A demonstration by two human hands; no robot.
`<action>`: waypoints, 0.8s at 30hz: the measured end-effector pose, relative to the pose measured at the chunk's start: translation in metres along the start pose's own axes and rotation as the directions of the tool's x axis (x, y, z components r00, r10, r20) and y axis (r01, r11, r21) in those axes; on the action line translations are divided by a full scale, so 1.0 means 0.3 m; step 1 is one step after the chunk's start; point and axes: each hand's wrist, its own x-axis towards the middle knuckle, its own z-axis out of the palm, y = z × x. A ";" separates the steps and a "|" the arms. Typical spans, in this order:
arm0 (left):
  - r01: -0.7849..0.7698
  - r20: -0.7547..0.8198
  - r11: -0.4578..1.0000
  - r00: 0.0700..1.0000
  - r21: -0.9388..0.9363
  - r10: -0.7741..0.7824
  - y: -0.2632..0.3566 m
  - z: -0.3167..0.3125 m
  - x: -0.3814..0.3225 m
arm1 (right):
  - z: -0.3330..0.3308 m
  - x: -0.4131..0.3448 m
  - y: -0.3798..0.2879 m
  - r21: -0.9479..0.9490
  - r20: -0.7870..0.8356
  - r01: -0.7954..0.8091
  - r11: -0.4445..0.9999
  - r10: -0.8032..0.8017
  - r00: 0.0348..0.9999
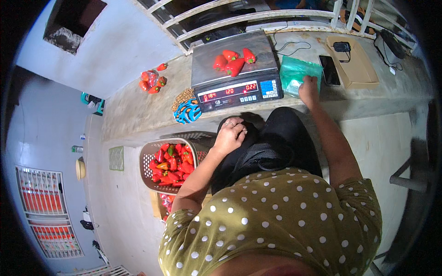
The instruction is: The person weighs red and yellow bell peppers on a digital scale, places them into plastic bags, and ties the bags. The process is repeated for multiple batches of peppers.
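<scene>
My left hand (pixel 230 135) rests on my left knee with its fingers loosely bent and nothing visible in it. My right hand (pixel 308 92) reaches over the ledge, its curled fingers on a flat pile of green plastic bags (pixel 291 76). Whether the fingers pinch a bag cannot be made out. Left of the bags is a digital scale (pixel 238 91) with lit red digits. Several red peppers (pixel 234 66) lie on the scale's metal pan (pixel 207 51). A patterned round pad (pixel 187 109) sits at the scale's left front corner.
Another group of red peppers (pixel 152 82), partly in clear plastic, lies on the concrete ledge (pixel 124 115). A brown plastic basket (pixel 144 162) full of peppers stands left of my legs. Right of the bags are a phone (pixel 329 70) and a cardboard tray (pixel 361 74). Metal bars (pixel 255 16) border the ledge behind.
</scene>
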 end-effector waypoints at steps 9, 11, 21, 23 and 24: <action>-0.076 0.086 0.993 0.993 -0.087 0.084 0.058 0.003 0.171 | 0.039 -0.041 0.011 -0.169 0.427 0.128 0.977 -0.045 0.903; -0.237 0.125 0.958 0.958 -0.164 0.259 0.108 0.034 0.272 | 0.109 -0.026 0.074 -0.125 0.309 0.200 0.972 -0.153 0.938; -0.281 0.464 0.952 0.832 -0.120 0.304 0.254 0.235 0.505 | 0.193 -0.036 0.177 -0.089 0.113 -0.027 0.996 0.037 0.993; -0.269 0.463 0.953 0.833 -0.142 0.304 0.246 0.271 0.511 | 0.179 -0.029 0.197 -0.098 0.227 0.066 0.993 -0.043 0.973; -0.262 0.462 0.952 0.833 -0.155 0.305 0.240 0.287 0.514 | 0.160 -0.025 0.185 -0.083 0.249 0.078 0.993 -0.055 0.967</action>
